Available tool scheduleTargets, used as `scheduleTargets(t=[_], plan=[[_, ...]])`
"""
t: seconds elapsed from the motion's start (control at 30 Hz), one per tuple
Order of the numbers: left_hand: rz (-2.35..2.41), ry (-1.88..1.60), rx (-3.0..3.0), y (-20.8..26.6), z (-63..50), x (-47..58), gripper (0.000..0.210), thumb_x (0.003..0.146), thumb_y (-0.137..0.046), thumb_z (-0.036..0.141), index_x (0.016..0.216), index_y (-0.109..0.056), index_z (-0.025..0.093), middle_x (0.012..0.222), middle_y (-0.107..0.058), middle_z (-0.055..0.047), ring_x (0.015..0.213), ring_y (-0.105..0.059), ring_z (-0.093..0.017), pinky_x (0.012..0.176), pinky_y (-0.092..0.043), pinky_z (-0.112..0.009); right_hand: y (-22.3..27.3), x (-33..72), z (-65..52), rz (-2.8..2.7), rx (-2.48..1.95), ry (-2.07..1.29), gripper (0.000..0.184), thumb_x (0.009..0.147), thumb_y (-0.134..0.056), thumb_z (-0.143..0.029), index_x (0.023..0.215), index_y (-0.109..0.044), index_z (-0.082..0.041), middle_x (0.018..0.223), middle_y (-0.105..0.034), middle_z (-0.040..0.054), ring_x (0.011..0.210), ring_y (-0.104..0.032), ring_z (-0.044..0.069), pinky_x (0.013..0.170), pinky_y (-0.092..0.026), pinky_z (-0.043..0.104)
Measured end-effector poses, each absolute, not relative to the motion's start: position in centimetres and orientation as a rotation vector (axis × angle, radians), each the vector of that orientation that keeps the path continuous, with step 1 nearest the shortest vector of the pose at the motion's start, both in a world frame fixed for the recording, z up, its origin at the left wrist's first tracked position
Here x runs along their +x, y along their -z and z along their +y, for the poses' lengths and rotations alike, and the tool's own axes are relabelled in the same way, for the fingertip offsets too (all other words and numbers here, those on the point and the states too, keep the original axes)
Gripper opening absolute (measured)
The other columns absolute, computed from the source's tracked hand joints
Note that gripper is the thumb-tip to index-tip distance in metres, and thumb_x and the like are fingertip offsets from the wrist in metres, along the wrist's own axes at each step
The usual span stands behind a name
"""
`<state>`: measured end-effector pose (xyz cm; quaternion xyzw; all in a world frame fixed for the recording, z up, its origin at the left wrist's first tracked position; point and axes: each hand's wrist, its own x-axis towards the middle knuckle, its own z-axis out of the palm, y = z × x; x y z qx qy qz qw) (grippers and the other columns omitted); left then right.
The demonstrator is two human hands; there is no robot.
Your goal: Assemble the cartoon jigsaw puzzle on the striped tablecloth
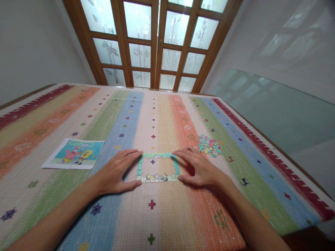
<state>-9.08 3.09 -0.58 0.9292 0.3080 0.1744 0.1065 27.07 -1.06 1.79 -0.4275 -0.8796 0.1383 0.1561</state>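
A rectangular border of joined jigsaw puzzle pieces (157,156) lies flat on the striped tablecloth. Its top and sides are turquoise, its bottom edge is pale with small coloured figures, and the cloth shows through the middle. My left hand (117,172) rests against the border's left side, fingertips at the upper left corner and thumb at the lower left. On the other side, my right hand (200,167) touches the upper right corner with its fingers and the lower right with its thumb. Both hands have fingers and thumb spread apart, holding nothing up.
A pile of loose puzzle pieces (209,145) lies beyond my right hand. To the left is a printed cartoon picture (78,153) on white paper. The striped tablecloth (154,115) covers the table. Wooden doors with frosted panes (141,55) stand behind it.
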Motion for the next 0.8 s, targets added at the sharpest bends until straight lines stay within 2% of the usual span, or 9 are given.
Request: scheduleTargets(t=[0.33,0.57,0.8], plan=[[0.885,-0.510,2.765,0.44,3.11,-9.14,0.082,0.090,-0.066,0.055,0.156,-0.031,0.021,0.149,-0.054,-0.018,0.135,-0.053,-0.038,0.112,-0.047,-0.056,-1.77,27.05,-1.07,-2.502,-1.199,-0.347,0.061,0.087,-0.069,-0.040,0.143,-0.056,-0.017,0.141,-0.061,0.0165,0.127,-0.055,0.034,0.108,-0.046,0.054],[0.886,-0.562,2.755,0.56,3.15,-9.16,0.061,0.099,-0.055,0.043,0.152,-0.039,0.018,0.146,-0.057,-0.017,0.134,-0.055,-0.035,0.111,-0.047,-0.054,-1.80,26.89,-0.96,-2.483,-1.169,-0.282,0.034,0.090,-0.068,-0.034,0.121,-0.067,-0.020,0.130,-0.065,0.0139,0.120,-0.057,0.031,0.100,-0.051,0.049],[0.868,-0.627,2.775,0.91,3.14,-9.03,0.058,0.099,-0.057,0.039,0.150,-0.041,0.017,0.143,-0.060,-0.016,0.131,-0.057,-0.032,0.111,-0.049,-0.050,-1.44,26.59,-0.94,-2.441,-1.159,-0.268,0.014,0.096,-0.064,-0.030,0.106,-0.070,-0.021,0.122,-0.067,0.0115,0.115,-0.059,0.027,0.097,-0.051,0.044]])
